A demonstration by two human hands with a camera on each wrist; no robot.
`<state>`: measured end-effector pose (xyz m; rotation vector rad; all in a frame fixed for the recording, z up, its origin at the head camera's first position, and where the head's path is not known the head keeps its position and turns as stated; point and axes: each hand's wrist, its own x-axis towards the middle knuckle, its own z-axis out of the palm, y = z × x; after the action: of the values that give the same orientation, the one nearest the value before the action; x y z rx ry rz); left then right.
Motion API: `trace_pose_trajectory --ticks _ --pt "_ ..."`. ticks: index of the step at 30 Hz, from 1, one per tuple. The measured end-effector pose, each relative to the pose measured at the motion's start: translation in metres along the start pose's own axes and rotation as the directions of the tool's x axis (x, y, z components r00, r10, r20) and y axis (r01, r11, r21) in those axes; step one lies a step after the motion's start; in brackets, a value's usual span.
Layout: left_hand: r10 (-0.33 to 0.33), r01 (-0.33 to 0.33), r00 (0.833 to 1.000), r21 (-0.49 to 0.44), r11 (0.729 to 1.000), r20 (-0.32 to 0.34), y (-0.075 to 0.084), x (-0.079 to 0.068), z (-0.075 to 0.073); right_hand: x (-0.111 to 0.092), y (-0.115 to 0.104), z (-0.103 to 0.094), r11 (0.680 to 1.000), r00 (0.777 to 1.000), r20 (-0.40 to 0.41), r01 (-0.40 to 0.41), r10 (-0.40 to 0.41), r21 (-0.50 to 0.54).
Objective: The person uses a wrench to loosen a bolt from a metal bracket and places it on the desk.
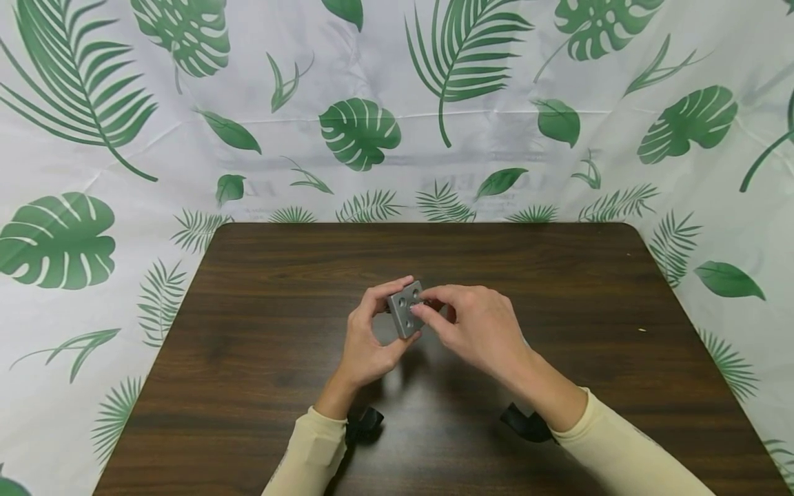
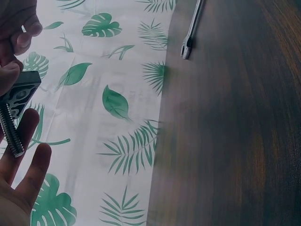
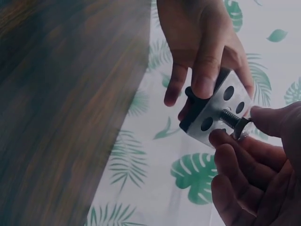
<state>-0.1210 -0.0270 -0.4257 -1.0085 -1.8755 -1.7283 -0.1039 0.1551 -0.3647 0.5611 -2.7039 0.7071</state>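
My left hand (image 1: pixel 362 348) holds a small grey metal block (image 1: pixel 399 314) by its edges, above the middle of the table. Several round holes show in its face. A bolt (image 3: pixel 229 117) stands in one of them, with a stretch of thread and its head outside the face in the right wrist view. Thumb and fingers of my right hand (image 1: pixel 486 327) pinch the bolt at its head. From the block's other side a long threaded shank (image 2: pixel 10 132) sticks out in the left wrist view; whether it belongs to the same bolt I cannot tell.
A slim metal wrench (image 2: pixel 187 44) lies on the dark wooden table (image 1: pixel 260 324) in the left wrist view. Black mounts (image 1: pixel 366 421) sit at both wrists. A tiny pale scrap (image 1: pixel 642 330) lies at the right. Leaf-printed sheeting (image 1: pixel 372 186) hangs behind the table.
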Motion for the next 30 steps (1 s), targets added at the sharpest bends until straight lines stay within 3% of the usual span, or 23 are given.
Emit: trace_pose_trajectory --ticks 11,21,25,30 --pt "0.006 -0.006 1.000 0.000 1.000 -0.002 -0.0005 -0.0002 -0.0003 -0.0009 0.0023 -0.0001 0.987 0.988 -0.015 0.157 -0.157 0.028" --pt "0.005 -0.005 1.000 -0.010 1.000 -0.003 -0.0017 -0.0014 -0.0013 -0.0012 0.0032 0.0006 0.976 0.977 -0.037 0.210 -0.208 0.058" --pt "0.014 -0.014 1.000 -0.011 1.000 -0.010 -0.0016 -0.0011 -0.0018 -0.0016 0.0025 0.0007 0.986 0.986 -0.042 0.164 -0.163 0.032" --pt "0.006 -0.007 1.000 -0.005 1.000 -0.017 -0.0006 -0.0005 -0.0018 -0.0015 0.0003 -0.0008 1.000 1.000 -0.029 0.011 -0.011 0.009"
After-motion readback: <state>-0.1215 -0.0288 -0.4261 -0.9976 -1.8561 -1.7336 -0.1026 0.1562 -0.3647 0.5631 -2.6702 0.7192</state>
